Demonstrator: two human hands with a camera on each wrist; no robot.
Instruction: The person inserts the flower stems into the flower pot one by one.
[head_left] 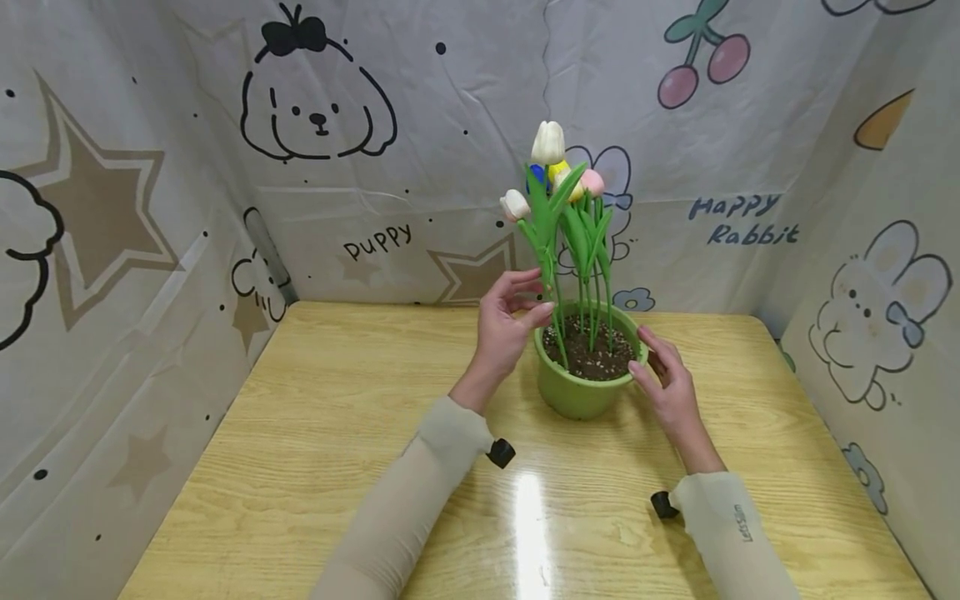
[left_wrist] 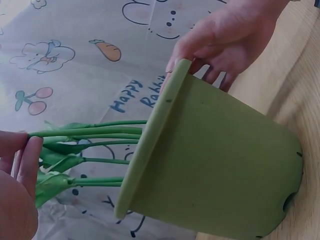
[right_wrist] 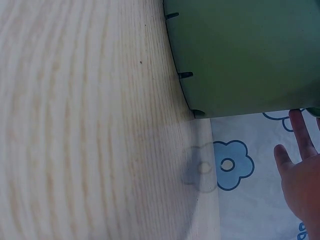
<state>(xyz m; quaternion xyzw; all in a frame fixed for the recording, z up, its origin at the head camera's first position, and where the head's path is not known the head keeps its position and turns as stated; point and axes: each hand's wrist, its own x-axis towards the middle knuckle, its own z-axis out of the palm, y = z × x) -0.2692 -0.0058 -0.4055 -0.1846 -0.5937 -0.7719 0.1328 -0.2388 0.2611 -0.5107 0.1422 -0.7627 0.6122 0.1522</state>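
Note:
A green plastic flowerpot (head_left: pixel 577 398) with dark, speckled soil (head_left: pixel 592 358) stands upright on the table. Artificial tulips (head_left: pixel 548 143) in white, yellow, pink and blue rise from it on green stems. My left hand (head_left: pixel 506 329) is on the pot's left side, above the rim; in the left wrist view its thumb and a finger pinch a tulip stem (left_wrist: pixel 85 132). At the rim's right side, my right hand (head_left: pixel 670 392) touches the pot with thumb and fingertips. Its fingers (right_wrist: pixel 302 135) look fairly straight and spread in the right wrist view.
The pot is on a light wooden table (head_left: pixel 337 433) near its back edge. A printed cloth (head_left: pixel 420 100) with cartoon drawings hangs behind and along both sides, close behind the tulips. Light reflects off the tabletop in front of the pot.

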